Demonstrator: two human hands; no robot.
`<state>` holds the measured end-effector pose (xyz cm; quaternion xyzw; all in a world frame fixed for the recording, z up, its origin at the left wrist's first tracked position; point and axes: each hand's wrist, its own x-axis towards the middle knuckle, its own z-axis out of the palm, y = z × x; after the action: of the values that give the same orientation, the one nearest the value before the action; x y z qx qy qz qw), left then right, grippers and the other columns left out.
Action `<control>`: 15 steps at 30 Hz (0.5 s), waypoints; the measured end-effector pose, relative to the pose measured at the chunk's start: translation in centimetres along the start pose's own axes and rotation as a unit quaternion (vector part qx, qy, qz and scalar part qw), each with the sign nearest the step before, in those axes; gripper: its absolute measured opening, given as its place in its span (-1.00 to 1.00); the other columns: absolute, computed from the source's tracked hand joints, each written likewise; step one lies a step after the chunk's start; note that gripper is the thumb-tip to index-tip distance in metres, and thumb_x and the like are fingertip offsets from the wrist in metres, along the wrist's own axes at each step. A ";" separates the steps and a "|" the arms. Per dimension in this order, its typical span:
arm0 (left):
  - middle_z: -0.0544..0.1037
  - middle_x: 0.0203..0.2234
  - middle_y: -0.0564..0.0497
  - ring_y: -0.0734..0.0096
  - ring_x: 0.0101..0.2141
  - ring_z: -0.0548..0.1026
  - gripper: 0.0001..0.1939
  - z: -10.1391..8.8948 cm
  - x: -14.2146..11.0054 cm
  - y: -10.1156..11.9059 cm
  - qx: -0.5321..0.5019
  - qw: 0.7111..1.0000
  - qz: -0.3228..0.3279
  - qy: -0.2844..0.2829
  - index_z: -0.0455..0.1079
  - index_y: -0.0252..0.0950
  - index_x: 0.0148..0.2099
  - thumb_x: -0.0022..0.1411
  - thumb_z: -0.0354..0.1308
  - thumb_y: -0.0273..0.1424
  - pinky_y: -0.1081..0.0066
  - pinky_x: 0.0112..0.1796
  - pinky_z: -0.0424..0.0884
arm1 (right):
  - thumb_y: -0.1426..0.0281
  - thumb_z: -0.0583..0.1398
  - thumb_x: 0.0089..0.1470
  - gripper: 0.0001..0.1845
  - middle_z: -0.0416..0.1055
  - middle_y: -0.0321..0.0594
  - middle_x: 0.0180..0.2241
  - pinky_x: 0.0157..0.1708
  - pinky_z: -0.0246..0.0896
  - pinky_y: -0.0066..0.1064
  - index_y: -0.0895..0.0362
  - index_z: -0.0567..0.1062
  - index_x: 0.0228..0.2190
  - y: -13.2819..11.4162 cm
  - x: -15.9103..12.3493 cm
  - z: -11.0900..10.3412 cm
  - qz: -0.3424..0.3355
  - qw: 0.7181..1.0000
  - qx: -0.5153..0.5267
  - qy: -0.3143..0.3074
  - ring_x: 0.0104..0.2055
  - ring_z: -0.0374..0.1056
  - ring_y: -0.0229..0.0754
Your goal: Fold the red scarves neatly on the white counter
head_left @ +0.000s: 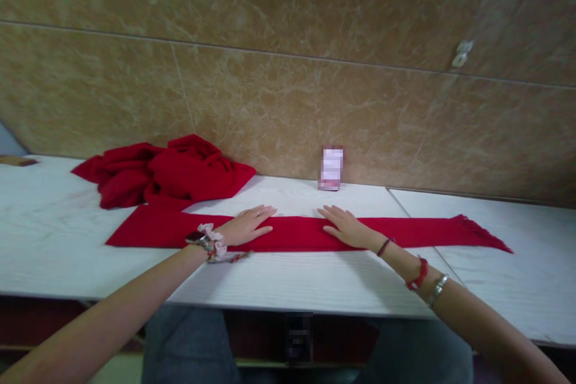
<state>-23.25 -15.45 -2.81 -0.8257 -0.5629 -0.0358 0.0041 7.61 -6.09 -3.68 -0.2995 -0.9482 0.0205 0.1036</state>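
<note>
A red scarf [297,234] lies folded into a long flat strip across the white table, with a fringe at its right end. My left hand [247,223] rests flat on the strip left of its middle, fingers stretched out. On the right of the middle, my right hand [345,227] lies palm down on the same cloth, its fingers spread. Neither hand grips anything. Behind the strip's left end sits a crumpled heap of red cloth [166,171], which meets the strip there.
A phone-like object with a blurred screen [332,167] leans upright against the brown marbled wall [288,102]. The white table [306,282] has a seam on the right. A brown wooden piece [18,161] lies at the far left.
</note>
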 end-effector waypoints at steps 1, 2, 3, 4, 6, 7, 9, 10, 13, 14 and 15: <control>0.12 0.18 -0.09 0.27 0.17 0.05 -0.44 0.2 -0.2 -0.1 0.000 1.000 -0.007 0.007 0.00 -0.29 0.24 0.30 -0.25 -0.11 0.28 0.11 0.01 | 0.15 -0.14 0.19 -0.48 0.03 -0.12 0.20 0.08 -0.06 0.03 -0.02 0.07 0.16 -0.5 -0.6 -0.1 -0.003 1.000 -0.001 -0.017 0.21 -0.07 -0.03; 0.13 0.17 -0.09 0.26 0.17 0.05 -0.45 0.3 -0.3 -0.3 -0.001 1.000 -0.013 0.010 0.01 -0.29 0.23 0.30 -0.25 -0.12 0.27 0.11 0.01 | 0.17 -0.17 0.21 -0.49 0.03 -0.14 0.20 0.09 -0.10 0.05 -0.03 0.08 0.16 -0.9 -1.0 -0.2 0.000 0.999 -0.002 -0.033 0.22 -0.07 -0.04; 0.14 0.17 -0.08 0.26 0.17 0.06 -0.46 0.4 -0.4 -0.4 -0.001 1.000 -0.018 0.011 0.03 -0.28 0.23 0.30 -0.25 -0.13 0.27 0.11 0.02 | 0.19 -0.18 0.21 -0.50 0.04 -0.15 0.19 0.09 -0.12 0.06 -0.03 0.09 0.15 -1.1 -1.2 -0.4 0.006 0.999 -0.003 -0.046 0.22 -0.07 -0.05; 0.15 0.16 -0.08 0.26 0.17 0.07 -0.48 0.4 -0.5 -0.6 0.000 1.000 -0.023 0.010 0.06 -0.27 0.22 0.31 -0.25 -0.14 0.26 0.11 0.02 | 0.20 -0.18 0.22 -0.51 0.04 -0.14 0.19 0.10 -0.13 0.06 -0.02 0.10 0.15 -1.1 -1.4 -0.5 0.016 0.998 -0.004 -0.057 0.21 -0.06 -0.06; 0.17 0.16 -0.06 0.25 0.16 0.09 -0.51 0.4 -0.9 -0.9 0.005 0.999 -0.034 0.009 0.11 -0.25 0.19 0.31 -0.26 -0.17 0.25 0.10 0.04 | 0.22 -0.17 0.22 -0.51 0.02 -0.11 0.20 0.09 -0.13 0.07 0.01 0.10 0.15 -0.9 -1.3 -0.7 0.031 0.997 -0.001 -0.072 0.21 -0.06 -0.05; 0.18 0.15 -0.07 0.24 0.16 0.10 -0.51 0.2 -1.2 -1.0 0.008 0.999 -0.040 0.011 0.12 -0.26 0.19 0.32 -0.26 -0.17 0.24 0.10 0.06 | 0.23 -0.16 0.21 -0.51 0.02 -0.09 0.20 0.08 -0.12 0.09 0.02 0.11 0.15 -0.8 -1.2 -0.8 0.039 0.997 0.001 -0.073 0.21 -0.06 -0.03; 0.17 0.16 -0.10 0.23 0.15 0.09 -0.50 -0.1 -2.0 -1.1 0.014 0.999 -0.048 0.021 0.11 -0.28 0.19 0.32 -0.26 -0.17 0.23 0.09 0.07 | 0.24 -0.10 0.19 -0.51 0.02 -0.07 0.20 0.07 -0.11 0.13 0.03 0.13 0.14 -1.0 -0.9 -1.1 0.046 0.998 0.006 -0.047 0.21 -0.07 0.01; 0.15 0.16 -0.12 0.22 0.16 0.08 -0.49 -0.3 -2.4 -1.1 0.017 0.998 -0.045 0.029 0.10 -0.29 0.20 0.32 -0.25 -0.16 0.23 0.09 0.06 | 0.24 -0.06 0.18 -0.51 0.04 -0.05 0.19 0.07 -0.09 0.12 0.05 0.15 0.13 -1.5 -0.7 -1.2 0.036 0.999 0.011 -0.020 0.21 -0.06 0.02; 0.06 0.20 -0.11 0.24 0.19 0.00 -0.47 -1.2 -3.8 -0.7 0.023 0.999 -0.001 0.040 0.04 -0.28 0.23 0.31 -0.22 -0.15 0.25 0.12 0.00 | 0.28 0.03 0.13 -0.54 0.19 -0.01 0.10 0.07 0.04 -0.09 0.12 0.26 0.07 -3.8 -0.2 -1.7 -0.062 0.996 0.042 0.045 0.13 0.10 -0.07; 0.04 0.21 -0.08 0.26 0.19 -0.02 -0.47 -1.4 -4.2 -0.5 0.022 0.999 0.019 0.034 0.03 -0.25 0.24 0.31 -0.21 -0.14 0.28 0.12 -0.02 | 0.29 0.04 0.13 -0.56 0.25 -0.02 0.05 0.05 0.10 -0.17 0.14 0.30 0.03 -4.8 -0.1 -1.7 -0.104 0.992 0.049 0.046 0.08 0.17 -0.11; 0.02 0.22 -0.06 0.28 0.20 -0.03 -0.47 -1.6 -4.7 -0.2 0.020 0.999 0.038 0.023 0.03 -0.22 0.24 0.30 -0.19 -0.12 0.30 0.13 -0.03 | 0.31 0.04 0.13 -0.60 0.31 -0.03 0.00 0.02 0.15 -0.24 0.15 0.34 0.00 -5.6 0.0 -1.8 -0.136 0.989 0.049 0.039 0.02 0.23 -0.14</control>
<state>-25.26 -19.78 -1.51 -0.8452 -0.5316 -0.0434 0.0351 4.80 -10.75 -1.37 -0.1625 -0.9733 0.0411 0.1566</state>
